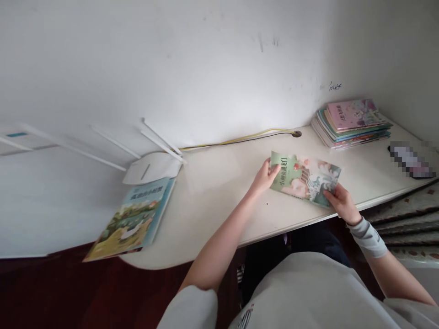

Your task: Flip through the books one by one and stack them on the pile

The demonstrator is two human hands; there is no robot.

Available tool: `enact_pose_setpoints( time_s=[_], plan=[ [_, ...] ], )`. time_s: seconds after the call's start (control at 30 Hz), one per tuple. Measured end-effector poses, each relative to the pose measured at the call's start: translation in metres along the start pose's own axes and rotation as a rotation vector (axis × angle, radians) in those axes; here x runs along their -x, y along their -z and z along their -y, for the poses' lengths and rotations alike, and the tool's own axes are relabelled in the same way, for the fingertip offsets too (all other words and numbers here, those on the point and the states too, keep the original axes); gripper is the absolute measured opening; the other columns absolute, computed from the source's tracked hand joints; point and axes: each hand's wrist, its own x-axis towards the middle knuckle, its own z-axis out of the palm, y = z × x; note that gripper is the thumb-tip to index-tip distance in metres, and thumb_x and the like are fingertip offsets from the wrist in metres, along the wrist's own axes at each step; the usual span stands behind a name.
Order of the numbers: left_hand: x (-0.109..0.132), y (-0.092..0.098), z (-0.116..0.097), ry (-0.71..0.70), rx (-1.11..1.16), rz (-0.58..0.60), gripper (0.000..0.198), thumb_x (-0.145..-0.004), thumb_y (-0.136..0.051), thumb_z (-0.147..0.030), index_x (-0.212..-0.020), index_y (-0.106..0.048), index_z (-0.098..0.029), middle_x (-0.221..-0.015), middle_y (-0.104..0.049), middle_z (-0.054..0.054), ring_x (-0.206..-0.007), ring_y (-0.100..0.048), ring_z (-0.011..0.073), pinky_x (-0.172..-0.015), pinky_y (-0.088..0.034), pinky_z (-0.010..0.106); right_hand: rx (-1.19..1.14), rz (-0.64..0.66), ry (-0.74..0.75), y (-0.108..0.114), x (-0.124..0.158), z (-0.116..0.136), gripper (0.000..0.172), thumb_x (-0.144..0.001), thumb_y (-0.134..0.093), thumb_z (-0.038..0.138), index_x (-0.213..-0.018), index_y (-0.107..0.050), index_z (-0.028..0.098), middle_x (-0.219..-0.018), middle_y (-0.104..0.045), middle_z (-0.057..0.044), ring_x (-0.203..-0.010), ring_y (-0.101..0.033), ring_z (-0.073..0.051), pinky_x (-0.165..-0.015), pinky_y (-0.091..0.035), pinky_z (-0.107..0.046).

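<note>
A thin green picture book (305, 177) is held just above the white desk (219, 192), slightly tilted. My left hand (265, 176) pinches its left edge near the top corner. My right hand (339, 201) grips its lower right corner; a grey band wraps that wrist. Both hands are closed on the book.
A stack of several colourful books (351, 123) sits at the desk's back right corner. Another picture book (133, 219) lies at the left, overhanging the front edge, beside a white router (152, 167) with antennas. A yellow cable (240, 138) runs along the wall. A dark object (413, 160) lies far right.
</note>
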Motion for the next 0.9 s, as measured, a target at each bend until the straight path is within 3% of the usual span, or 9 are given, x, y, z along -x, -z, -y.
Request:
enact_pose_setpoints(
  time_s=[0.13, 0.3, 0.43, 0.6, 0.67, 0.73, 0.8, 0.9],
  plan=[
    [0.013, 0.013, 0.011, 0.010, 0.034, -0.074, 0.048, -0.086, -0.052, -0.042, -0.126, -0.042, -0.017, -0.108, -0.066, 0.011, -0.093, -0.065, 0.0222, -0.082, -0.050, 0.037, 0.186, 0.021, 0.093, 0.004, -0.042, -0.004, 0.053, -0.082, -0.053, 0.044, -0.127, -0.045, 0.016, -0.117, -0.060, -0.012, -0.108, -0.056, -0.025, -0.094, -0.044, -0.044],
    [0.032, 0.025, 0.021, 0.086, 0.012, -0.183, 0.048, -0.085, -0.054, -0.040, -0.126, -0.042, -0.020, -0.108, -0.066, 0.010, -0.096, -0.064, 0.0244, -0.084, -0.051, 0.042, 0.355, 0.038, 0.058, -0.013, -0.077, -0.015, 0.090, -0.077, -0.054, 0.050, -0.146, -0.011, 0.010, -0.097, -0.062, -0.009, -0.075, -0.060, -0.019, -0.072, -0.051, -0.037],
    [0.042, 0.022, 0.026, 0.085, -0.003, -0.222, 0.054, -0.084, -0.054, -0.038, -0.132, -0.036, -0.020, -0.115, -0.063, 0.011, -0.105, -0.061, 0.0245, -0.090, -0.048, 0.042, 0.470, 0.024, 0.103, -0.024, -0.078, -0.017, 0.084, -0.085, -0.041, 0.053, -0.147, -0.006, 0.008, -0.099, -0.062, -0.013, -0.077, -0.061, -0.023, -0.071, -0.051, -0.039],
    [0.052, 0.016, 0.026, 0.197, 0.053, -0.260, 0.086, -0.083, -0.056, -0.038, -0.146, -0.001, -0.016, -0.102, -0.064, 0.011, -0.086, -0.066, 0.0214, -0.078, -0.052, 0.038, 0.661, -0.004, 0.146, -0.025, -0.072, -0.010, 0.074, -0.089, -0.036, 0.046, -0.147, -0.010, 0.007, -0.125, -0.050, -0.023, -0.107, -0.056, -0.030, -0.086, -0.047, -0.044],
    [0.056, 0.015, 0.023, 0.192, -0.047, -0.288, 0.086, -0.085, -0.052, -0.033, -0.146, 0.006, -0.015, -0.112, -0.060, 0.015, -0.089, -0.065, 0.0224, -0.079, -0.052, 0.039, 0.739, -0.009, 0.150, -0.026, -0.070, -0.006, 0.077, -0.088, -0.039, 0.044, -0.147, -0.008, 0.006, -0.130, -0.045, -0.025, -0.115, -0.051, -0.032, -0.090, -0.045, -0.045],
    [0.060, 0.013, 0.018, 0.085, -0.263, -0.343, 0.080, -0.086, -0.048, -0.028, -0.146, 0.004, -0.014, -0.133, -0.046, 0.022, -0.111, -0.057, 0.0270, -0.090, -0.047, 0.043, 0.854, -0.028, 0.156, -0.029, -0.067, -0.001, 0.077, -0.087, -0.041, 0.042, -0.147, -0.009, 0.004, -0.137, -0.039, -0.026, -0.123, -0.044, -0.034, -0.095, -0.042, -0.048],
    [0.063, 0.005, 0.010, -0.059, -0.526, -0.367, 0.069, -0.089, -0.042, -0.026, -0.146, -0.006, -0.012, -0.147, -0.027, 0.024, -0.134, -0.033, 0.0314, -0.104, -0.033, 0.050, 0.992, -0.053, 0.200, -0.034, -0.064, 0.005, 0.072, -0.088, -0.040, 0.039, -0.146, -0.015, 0.005, -0.146, -0.028, -0.025, -0.132, -0.032, -0.034, -0.102, -0.034, -0.050],
    [0.060, -0.019, -0.002, -0.154, -0.792, -0.215, 0.058, -0.092, -0.033, -0.033, -0.144, -0.019, -0.010, -0.152, -0.017, 0.022, -0.141, -0.009, 0.0333, -0.110, -0.017, 0.057, 1.122, 0.027, 0.335, -0.046, -0.063, 0.015, 0.058, -0.090, -0.034, 0.032, -0.143, -0.028, 0.007, -0.150, -0.024, -0.019, -0.138, -0.023, -0.030, -0.110, -0.021, -0.050]
  ],
)
